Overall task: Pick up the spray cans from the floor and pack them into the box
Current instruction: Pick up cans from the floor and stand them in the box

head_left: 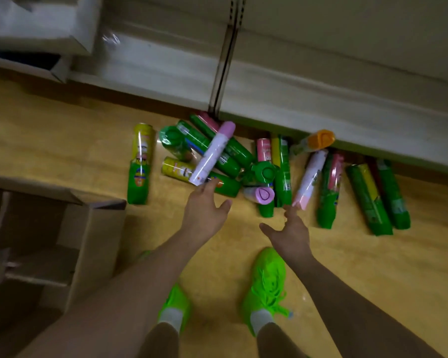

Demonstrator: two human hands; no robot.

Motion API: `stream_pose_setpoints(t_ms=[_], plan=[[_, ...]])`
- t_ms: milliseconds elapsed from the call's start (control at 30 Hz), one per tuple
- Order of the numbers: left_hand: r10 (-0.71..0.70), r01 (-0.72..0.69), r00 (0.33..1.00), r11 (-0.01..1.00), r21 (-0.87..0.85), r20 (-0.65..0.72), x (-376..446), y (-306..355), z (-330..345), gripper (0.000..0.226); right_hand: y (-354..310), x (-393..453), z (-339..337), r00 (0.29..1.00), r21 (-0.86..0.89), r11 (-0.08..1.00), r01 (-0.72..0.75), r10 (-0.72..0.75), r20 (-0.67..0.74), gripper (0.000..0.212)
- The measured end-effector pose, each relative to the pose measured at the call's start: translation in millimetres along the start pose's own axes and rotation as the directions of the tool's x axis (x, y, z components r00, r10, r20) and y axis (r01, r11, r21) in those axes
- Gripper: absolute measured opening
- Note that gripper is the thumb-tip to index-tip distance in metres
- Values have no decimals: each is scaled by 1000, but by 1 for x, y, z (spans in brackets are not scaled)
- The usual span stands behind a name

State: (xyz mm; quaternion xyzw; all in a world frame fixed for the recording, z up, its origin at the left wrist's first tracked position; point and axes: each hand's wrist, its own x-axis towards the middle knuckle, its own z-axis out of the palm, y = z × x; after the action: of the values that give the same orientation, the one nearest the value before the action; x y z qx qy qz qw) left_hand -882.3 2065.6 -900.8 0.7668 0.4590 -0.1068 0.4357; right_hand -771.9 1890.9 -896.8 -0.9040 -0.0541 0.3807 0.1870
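Both hands are reaching over the spray cans (243, 161) scattered on the floor (62, 140), the left hand (204, 210) brushing a white, pink-capped can (212, 153) with loose fingers, gripping nothing. Beside it, the right hand (291, 228) is hovering spread and empty, while the cardboard box (88, 241) is sitting open at the left.

The scene is dimly and evenly lit, with a soft sheen seen on the floor (62, 140). Motion blur is spread throughout, and wide-angle bending is noticed toward the edges.

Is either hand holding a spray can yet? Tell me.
No: the left hand and right hand reach open toward the cans, gripping nothing.
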Motion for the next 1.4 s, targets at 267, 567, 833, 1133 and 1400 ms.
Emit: stream_pose_setpoints(t_ms=[267, 567, 833, 1133, 1400], plan=[[185, -184, 983, 982, -54, 20, 97, -3, 79, 71, 35, 88, 71, 984, 222, 967, 124, -91, -156, 88], [311, -242, 938, 904, -353, 153, 132, -3, 104, 80, 35, 112, 100, 921, 338, 891, 304, -183, -345, 43], [344, -292, 934, 892, -344, 99, 114, 4, 86, 70, 30, 102, 82, 927, 287, 921, 264, -159, -340, 42], [320, -305, 947, 865, -398, -30, 61, 23, 48, 86, 3, 56, 30, 936, 207, 949, 237, -167, -309, 41], [168, -227, 970, 883, -411, -175, 0, -7, -19, 84, -52, -6, 2, 915, 180, 912, 368, -322, -244, 39]])
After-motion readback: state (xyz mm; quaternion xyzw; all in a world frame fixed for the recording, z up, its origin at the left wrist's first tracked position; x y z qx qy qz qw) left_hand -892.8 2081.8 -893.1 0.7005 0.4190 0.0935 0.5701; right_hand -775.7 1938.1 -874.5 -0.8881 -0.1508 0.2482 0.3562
